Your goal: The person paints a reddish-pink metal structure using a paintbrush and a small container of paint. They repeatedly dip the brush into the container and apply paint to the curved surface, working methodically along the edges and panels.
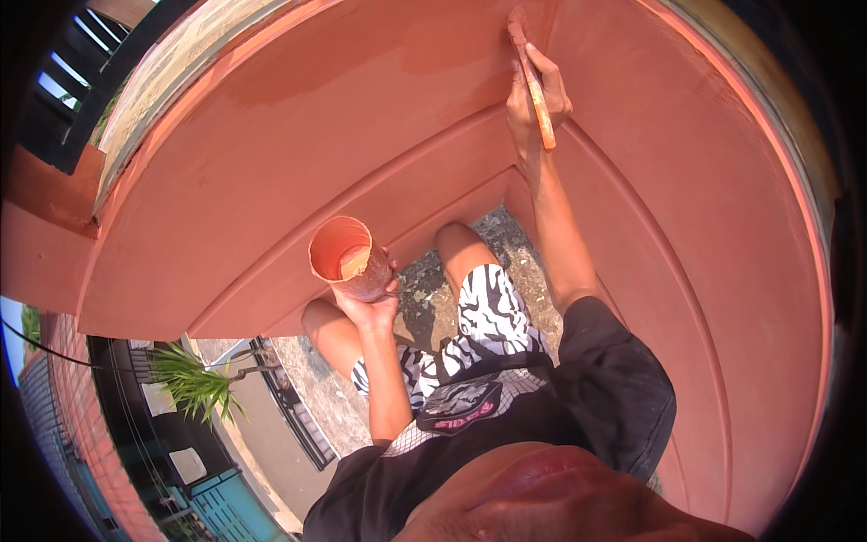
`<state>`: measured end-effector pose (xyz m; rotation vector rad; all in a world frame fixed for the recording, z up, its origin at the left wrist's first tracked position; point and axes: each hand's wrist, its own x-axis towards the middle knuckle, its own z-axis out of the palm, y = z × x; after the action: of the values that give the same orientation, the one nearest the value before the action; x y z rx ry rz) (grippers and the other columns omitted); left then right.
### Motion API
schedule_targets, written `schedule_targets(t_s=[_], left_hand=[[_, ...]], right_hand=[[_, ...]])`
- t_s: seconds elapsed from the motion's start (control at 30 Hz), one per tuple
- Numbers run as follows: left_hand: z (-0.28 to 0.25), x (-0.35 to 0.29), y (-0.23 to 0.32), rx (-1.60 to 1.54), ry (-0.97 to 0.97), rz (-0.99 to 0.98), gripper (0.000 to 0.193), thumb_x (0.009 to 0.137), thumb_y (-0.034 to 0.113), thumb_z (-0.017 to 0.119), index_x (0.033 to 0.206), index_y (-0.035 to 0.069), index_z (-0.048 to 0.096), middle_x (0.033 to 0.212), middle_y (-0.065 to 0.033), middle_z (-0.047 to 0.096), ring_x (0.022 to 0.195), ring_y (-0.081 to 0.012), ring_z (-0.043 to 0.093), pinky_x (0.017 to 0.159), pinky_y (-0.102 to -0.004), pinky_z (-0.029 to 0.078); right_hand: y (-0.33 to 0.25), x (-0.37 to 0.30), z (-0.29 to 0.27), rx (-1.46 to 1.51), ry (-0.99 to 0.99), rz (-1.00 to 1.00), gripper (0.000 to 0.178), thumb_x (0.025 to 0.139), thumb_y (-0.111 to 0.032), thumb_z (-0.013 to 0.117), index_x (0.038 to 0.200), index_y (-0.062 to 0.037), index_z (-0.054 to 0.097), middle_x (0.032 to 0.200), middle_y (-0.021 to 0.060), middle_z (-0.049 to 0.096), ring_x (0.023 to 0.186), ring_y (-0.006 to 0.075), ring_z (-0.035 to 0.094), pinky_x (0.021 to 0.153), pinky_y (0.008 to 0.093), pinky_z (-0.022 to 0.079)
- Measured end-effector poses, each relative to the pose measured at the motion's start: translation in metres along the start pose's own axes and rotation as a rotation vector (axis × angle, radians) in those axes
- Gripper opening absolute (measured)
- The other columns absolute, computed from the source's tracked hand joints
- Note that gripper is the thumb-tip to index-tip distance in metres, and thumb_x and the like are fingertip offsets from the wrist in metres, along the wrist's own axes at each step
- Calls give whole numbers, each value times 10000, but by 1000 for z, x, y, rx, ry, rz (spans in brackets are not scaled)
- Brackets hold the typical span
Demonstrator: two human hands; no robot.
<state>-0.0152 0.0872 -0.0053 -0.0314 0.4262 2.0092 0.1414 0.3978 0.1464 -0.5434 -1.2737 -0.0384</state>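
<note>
My right hand (539, 95) is closed round the handle of a paintbrush (533, 81), held up at the inner corner where two reddish-orange walls meet. The bristles touch the wall (298, 172) on the left of that corner, or lie very close to it. A darker, wet-looking patch (433, 63) spreads over this wall left of the brush. In front of my lap, my left hand (372, 307) grips a paint-smeared cup (341, 253) from below and the side. It is tilted, and orange paint shows inside.
Moulded ridges (361, 185) run along the lower part of both walls. Rough concrete ground (519, 257) lies beneath my bent legs. Dark railings (77, 77) stand at the upper left. A spiky green plant (194, 375) and a blue-green gate (230, 506) are at the lower left.
</note>
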Motion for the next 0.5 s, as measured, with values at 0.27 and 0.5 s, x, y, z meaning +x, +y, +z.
schedule_targets(t_s=[0.27, 0.5], left_hand=[[1, 4, 0, 13, -53, -16, 698, 962, 673, 447, 1364, 114, 557, 1163, -202, 654, 927, -383, 651, 557, -339, 499], [1, 8, 0, 25, -23, -86, 718, 954, 688, 452, 1363, 109, 564, 1181, -208, 653, 933, -385, 650, 567, -342, 501]], right_hand=[[-78, -54, -9, 607, -438, -41, 387, 809, 133, 748, 1156, -23, 679, 1074, 173, 750, 970, 254, 754, 827, 328, 614], [-28, -17, 3, 757, -239, 433, 310, 942, 11, 715, 1238, 1, 626, 1245, 109, 656, 1178, 227, 648, 1029, 357, 548]])
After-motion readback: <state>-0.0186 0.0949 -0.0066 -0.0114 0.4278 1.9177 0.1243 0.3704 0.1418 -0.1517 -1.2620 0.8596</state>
